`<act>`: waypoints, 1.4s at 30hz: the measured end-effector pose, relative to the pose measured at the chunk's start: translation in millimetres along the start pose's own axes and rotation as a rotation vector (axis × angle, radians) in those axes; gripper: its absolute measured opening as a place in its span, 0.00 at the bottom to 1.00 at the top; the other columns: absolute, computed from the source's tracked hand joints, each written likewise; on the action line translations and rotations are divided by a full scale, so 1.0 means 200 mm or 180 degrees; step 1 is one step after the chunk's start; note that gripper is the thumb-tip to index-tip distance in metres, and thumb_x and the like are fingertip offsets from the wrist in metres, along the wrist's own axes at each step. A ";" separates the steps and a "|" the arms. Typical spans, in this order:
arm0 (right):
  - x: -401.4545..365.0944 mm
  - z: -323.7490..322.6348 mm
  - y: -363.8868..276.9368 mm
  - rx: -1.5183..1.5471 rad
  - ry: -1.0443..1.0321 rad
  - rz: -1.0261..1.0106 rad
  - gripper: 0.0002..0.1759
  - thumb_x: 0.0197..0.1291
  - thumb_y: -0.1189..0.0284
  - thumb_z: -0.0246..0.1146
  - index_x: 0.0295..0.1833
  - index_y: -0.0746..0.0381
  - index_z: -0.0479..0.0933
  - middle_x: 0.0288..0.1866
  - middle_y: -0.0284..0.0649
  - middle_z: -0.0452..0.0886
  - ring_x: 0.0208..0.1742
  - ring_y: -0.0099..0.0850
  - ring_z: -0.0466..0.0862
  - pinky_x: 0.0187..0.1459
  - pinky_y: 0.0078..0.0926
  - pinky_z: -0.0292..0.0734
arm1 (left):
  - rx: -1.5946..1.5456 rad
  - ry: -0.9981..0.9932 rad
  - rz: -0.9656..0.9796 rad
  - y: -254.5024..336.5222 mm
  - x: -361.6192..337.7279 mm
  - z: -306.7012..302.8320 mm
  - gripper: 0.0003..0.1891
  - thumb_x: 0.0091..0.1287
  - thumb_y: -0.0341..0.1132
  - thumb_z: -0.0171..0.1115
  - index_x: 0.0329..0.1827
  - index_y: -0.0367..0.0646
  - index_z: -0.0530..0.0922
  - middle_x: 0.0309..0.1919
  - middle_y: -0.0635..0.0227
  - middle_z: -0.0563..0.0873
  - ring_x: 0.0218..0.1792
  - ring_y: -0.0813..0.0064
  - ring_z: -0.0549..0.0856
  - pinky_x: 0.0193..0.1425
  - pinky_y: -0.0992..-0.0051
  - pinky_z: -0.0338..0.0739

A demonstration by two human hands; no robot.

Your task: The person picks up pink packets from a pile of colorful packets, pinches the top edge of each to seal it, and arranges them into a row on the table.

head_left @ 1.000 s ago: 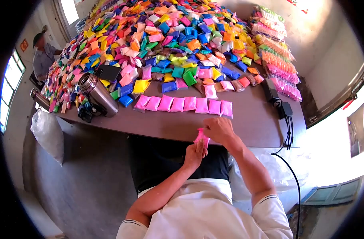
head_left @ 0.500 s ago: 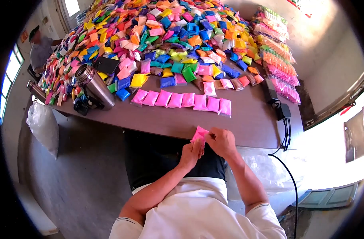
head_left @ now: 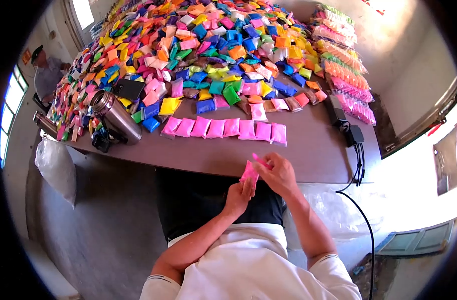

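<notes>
Close to the table's front edge, my left hand (head_left: 239,196) is closed on the lower end of a small pink packet (head_left: 249,172), which stands up from the fingers. My right hand (head_left: 280,175) is just right of it, thumb and fingers pinching a slim pink piece (head_left: 261,161) whose end points up and left. The piece looks like a packet seen edge-on, though I cannot tell for certain. Beyond both hands, a row of several pink packets (head_left: 215,128) lies side by side on the brown table (head_left: 198,152).
A large heap of coloured packets (head_left: 223,55) covers the back. Left stand a steel flask (head_left: 119,120) and a black flat device (head_left: 129,89). Right are stacked bags of packets (head_left: 346,75) and black adapters (head_left: 355,135) with cables. A person (head_left: 47,75) sits far left.
My right hand has drawn slightly up from the packet in my left hand, and a slim pink piece now shows in its fingers. The view has shifted a little.
</notes>
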State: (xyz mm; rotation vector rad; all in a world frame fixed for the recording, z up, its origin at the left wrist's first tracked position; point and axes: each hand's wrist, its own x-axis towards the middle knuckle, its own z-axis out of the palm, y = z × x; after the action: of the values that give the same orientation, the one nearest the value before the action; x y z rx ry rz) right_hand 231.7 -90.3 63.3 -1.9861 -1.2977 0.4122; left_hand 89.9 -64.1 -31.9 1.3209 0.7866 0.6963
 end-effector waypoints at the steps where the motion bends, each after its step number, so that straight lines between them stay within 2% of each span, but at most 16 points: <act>1: 0.01 0.03 0.00 -0.0073 -0.0041 -0.0027 0.20 0.52 0.56 0.66 0.37 0.64 0.79 0.29 0.48 0.82 0.33 0.41 0.83 0.36 0.35 0.76 | 0.0011 -0.0002 0.0006 0.02 0.00 0.00 0.28 0.74 0.52 0.46 0.21 0.39 0.74 0.14 0.71 0.73 0.19 0.81 0.71 0.25 0.76 0.65; 5: 0.03 0.08 -0.08 -0.0652 -0.0444 0.0028 0.22 0.51 0.54 0.67 0.42 0.62 0.80 0.35 0.49 0.83 0.38 0.43 0.84 0.41 0.35 0.78 | 0.0235 0.0019 0.0161 0.04 -0.03 -0.01 0.27 0.74 0.50 0.48 0.23 0.37 0.74 0.17 0.70 0.74 0.22 0.82 0.72 0.29 0.76 0.67; 9: 0.07 0.06 0.00 -0.0333 -0.0873 0.0060 0.23 0.50 0.54 0.66 0.45 0.61 0.80 0.36 0.49 0.83 0.37 0.42 0.85 0.41 0.35 0.78 | 0.0174 -0.0224 0.0115 0.04 -0.02 -0.02 0.23 0.71 0.48 0.54 0.23 0.37 0.75 0.18 0.72 0.75 0.22 0.83 0.72 0.29 0.76 0.67; 11: 0.08 0.06 0.06 0.0603 -0.0834 0.0065 0.18 0.53 0.61 0.66 0.44 0.63 0.79 0.32 0.43 0.83 0.31 0.32 0.83 0.39 0.30 0.77 | 0.0112 -0.0444 0.0022 0.03 -0.01 -0.05 0.22 0.71 0.47 0.55 0.23 0.38 0.76 0.18 0.73 0.75 0.22 0.84 0.71 0.29 0.77 0.67; 12: 0.08 0.07 0.09 0.0595 -0.0830 0.0070 0.18 0.53 0.61 0.66 0.44 0.63 0.79 0.32 0.43 0.83 0.31 0.32 0.83 0.39 0.30 0.77 | 0.0044 -0.0665 -0.0083 0.03 -0.02 -0.06 0.21 0.70 0.47 0.57 0.23 0.39 0.76 0.18 0.75 0.75 0.22 0.85 0.71 0.29 0.78 0.66; 14: 0.08 0.06 0.12 0.2183 -0.0895 0.0477 0.12 0.56 0.68 0.64 0.41 0.65 0.78 0.29 0.34 0.80 0.30 0.22 0.78 0.35 0.23 0.75 | -0.0114 -0.0742 -0.0127 0.02 -0.03 -0.07 0.21 0.69 0.47 0.58 0.23 0.40 0.76 0.19 0.75 0.76 0.23 0.85 0.72 0.31 0.79 0.67; 19: 0.05 0.01 0.06 0.2810 -0.0984 0.0788 0.08 0.58 0.71 0.63 0.40 0.65 0.77 0.32 0.30 0.78 0.33 0.18 0.76 0.32 0.17 0.71 | -0.0987 -0.0912 -0.0409 0.03 -0.04 -0.10 0.21 0.69 0.50 0.56 0.26 0.42 0.77 0.25 0.72 0.80 0.27 0.83 0.75 0.35 0.79 0.70; 21: 0.05 0.02 0.06 0.3098 -0.1085 0.0832 0.08 0.59 0.72 0.63 0.40 0.64 0.77 0.33 0.30 0.78 0.34 0.17 0.75 0.33 0.16 0.70 | -0.1818 -0.1032 -0.0748 0.02 -0.02 -0.11 0.22 0.70 0.53 0.53 0.29 0.43 0.78 0.32 0.68 0.82 0.30 0.80 0.77 0.37 0.79 0.71; 23: 0.05 0.04 0.08 0.2785 -0.1314 0.0550 0.08 0.61 0.69 0.61 0.43 0.61 0.77 0.31 0.29 0.77 0.27 0.15 0.74 0.25 0.14 0.65 | -0.1836 -0.1036 -0.0834 0.02 -0.02 -0.10 0.23 0.69 0.55 0.53 0.29 0.43 0.77 0.33 0.66 0.82 0.31 0.78 0.77 0.37 0.77 0.71; 25: 0.06 0.06 0.10 0.2551 -0.1414 0.0289 0.10 0.61 0.69 0.61 0.44 0.63 0.77 0.32 0.29 0.77 0.28 0.16 0.74 0.27 0.15 0.67 | -0.1849 -0.1041 -0.0920 0.03 -0.02 -0.10 0.24 0.68 0.57 0.52 0.30 0.43 0.77 0.34 0.65 0.82 0.31 0.76 0.77 0.37 0.76 0.70; 27: 0.07 0.09 0.13 0.2312 -0.1510 0.0033 0.12 0.62 0.68 0.60 0.46 0.64 0.77 0.32 0.29 0.77 0.30 0.17 0.75 0.29 0.16 0.69 | -0.1883 -0.0915 -0.0817 0.03 -0.02 -0.10 0.24 0.70 0.55 0.52 0.30 0.42 0.78 0.31 0.67 0.82 0.29 0.80 0.78 0.34 0.80 0.72; 29: 0.08 0.11 0.17 0.1239 -0.1201 -0.0287 0.12 0.63 0.69 0.57 0.45 0.67 0.75 0.30 0.40 0.79 0.33 0.29 0.79 0.37 0.27 0.74 | -0.1698 -0.0724 -0.0767 0.02 -0.01 -0.10 0.23 0.70 0.54 0.52 0.29 0.42 0.78 0.29 0.68 0.82 0.27 0.80 0.78 0.32 0.81 0.71; 30: 0.07 0.09 0.15 0.1243 -0.1199 -0.0285 0.12 0.63 0.69 0.57 0.45 0.67 0.75 0.30 0.40 0.79 0.33 0.29 0.79 0.37 0.27 0.74 | -0.1517 -0.0535 -0.0710 0.01 0.00 -0.10 0.23 0.70 0.54 0.53 0.28 0.42 0.78 0.28 0.68 0.82 0.26 0.81 0.78 0.31 0.81 0.71; 32: 0.05 0.03 0.08 0.0240 -0.0223 -0.0354 0.13 0.64 0.67 0.55 0.43 0.66 0.75 0.29 0.48 0.78 0.32 0.40 0.79 0.37 0.33 0.74 | -0.1447 -0.0457 -0.0618 0.00 0.00 -0.09 0.23 0.70 0.53 0.54 0.28 0.42 0.78 0.26 0.69 0.81 0.24 0.81 0.77 0.29 0.82 0.70; 36: 0.01 -0.04 0.09 0.0499 -0.0290 0.0078 0.13 0.64 0.65 0.55 0.40 0.65 0.75 0.31 0.53 0.78 0.34 0.48 0.79 0.37 0.37 0.74 | -0.1379 -0.0293 -0.0511 0.00 0.00 -0.08 0.22 0.70 0.51 0.54 0.26 0.42 0.78 0.22 0.70 0.81 0.21 0.81 0.76 0.26 0.82 0.69; 42: -0.08 0.04 0.06 0.0008 -0.0155 -0.0479 0.12 0.60 0.65 0.58 0.32 0.63 0.75 0.31 0.50 0.79 0.35 0.51 0.80 0.34 0.44 0.74 | -0.1340 -0.0130 -0.0504 0.01 0.00 -0.05 0.22 0.71 0.49 0.54 0.25 0.40 0.77 0.22 0.69 0.80 0.20 0.82 0.74 0.25 0.82 0.67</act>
State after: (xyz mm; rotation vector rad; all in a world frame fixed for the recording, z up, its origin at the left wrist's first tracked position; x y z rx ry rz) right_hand 227.8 -104.0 46.1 -1.8715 -1.4651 0.3914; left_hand 81.7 -57.1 -30.1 0.8793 0.6594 0.6630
